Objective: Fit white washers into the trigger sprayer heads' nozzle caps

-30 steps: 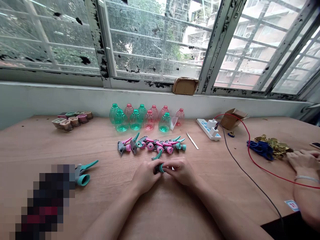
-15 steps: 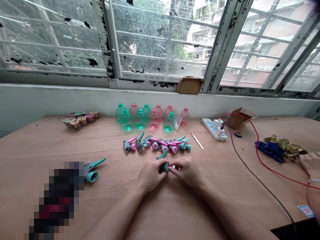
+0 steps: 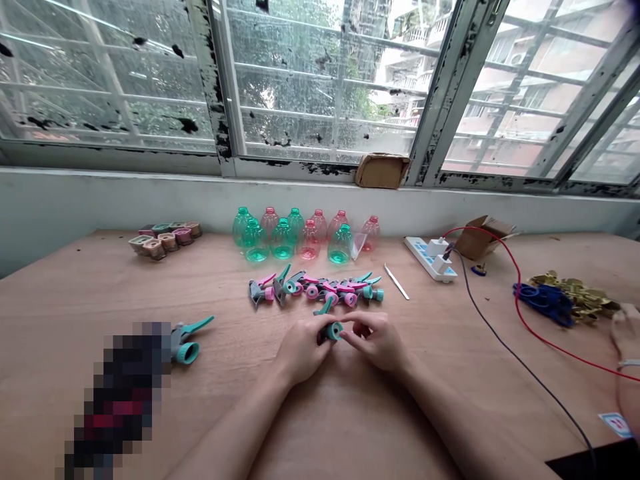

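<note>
My left hand (image 3: pixel 300 350) is closed around a grey spray trigger head with a teal collar (image 3: pixel 331 330), held just above the wooden table (image 3: pixel 240 400). My right hand (image 3: pixel 376 340) sits against it on the right, fingertips pinched near the teal collar; what they pinch is too small to make out. Just beyond my hands lies a row of several pink and teal trigger heads (image 3: pixel 317 288). Behind that row stand several small green and pink bottles (image 3: pixel 300 237).
Another teal trigger head (image 3: pixel 187 337) lies at the left beside a blurred patch. Small coloured pots (image 3: pixel 165 239) sit far left. A power strip (image 3: pixel 433 259), red and black cables (image 3: pixel 520 320), tweezers (image 3: pixel 396 281), a cardboard box (image 3: pixel 483 235) and blue and brass parts (image 3: pixel 560 297) lie right, near another person's hand (image 3: pixel 627 333).
My hands have turned the trigger head so its teal collar faces up more. The view has shifted slightly left and the other person's hand has drawn back toward the right edge.
</note>
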The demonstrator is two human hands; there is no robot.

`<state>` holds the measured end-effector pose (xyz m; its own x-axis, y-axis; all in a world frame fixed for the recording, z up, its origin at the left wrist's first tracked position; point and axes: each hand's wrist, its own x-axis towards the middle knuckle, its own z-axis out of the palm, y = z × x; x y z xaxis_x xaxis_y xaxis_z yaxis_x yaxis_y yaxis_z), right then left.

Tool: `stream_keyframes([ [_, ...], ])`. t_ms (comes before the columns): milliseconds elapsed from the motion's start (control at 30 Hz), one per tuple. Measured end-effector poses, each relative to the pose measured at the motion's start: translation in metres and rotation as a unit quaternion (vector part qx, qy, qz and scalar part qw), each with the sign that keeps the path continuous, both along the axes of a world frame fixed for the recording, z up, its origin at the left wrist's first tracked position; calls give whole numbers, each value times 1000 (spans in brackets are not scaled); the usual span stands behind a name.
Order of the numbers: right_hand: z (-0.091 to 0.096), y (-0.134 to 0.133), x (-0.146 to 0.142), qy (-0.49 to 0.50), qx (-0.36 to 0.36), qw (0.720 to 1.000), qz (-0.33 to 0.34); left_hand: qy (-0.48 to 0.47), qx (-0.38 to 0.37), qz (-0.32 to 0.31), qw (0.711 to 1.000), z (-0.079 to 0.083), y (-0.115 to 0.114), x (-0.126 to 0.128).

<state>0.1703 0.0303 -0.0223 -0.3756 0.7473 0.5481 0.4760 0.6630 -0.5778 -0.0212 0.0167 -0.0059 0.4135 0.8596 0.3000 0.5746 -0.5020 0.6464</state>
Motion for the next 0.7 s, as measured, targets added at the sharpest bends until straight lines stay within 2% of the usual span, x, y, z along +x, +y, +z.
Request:
stream_keyframes([
  [100,0,5,8,1,-3,1000,-19,-14,50,47,998,1,4,-7],
  [200,3,8,15,-74,-12,997,-25,-24,133,121,983,7,14,-26],
  [267,6,9,17,-128,-32,991,-21,-12,189,198,962,13,22,-44],
  [367,11,8,19,-189,-61,980,-5,42,231,316,919,19,34,-74],
  [467,13,7,19,-215,-76,974,7,118,224,379,890,17,44,-96],
  [533,14,8,20,-214,-86,973,14,147,205,400,881,13,49,-105],
  [700,11,11,21,-207,-88,974,26,159,152,402,889,4,58,-111],
])
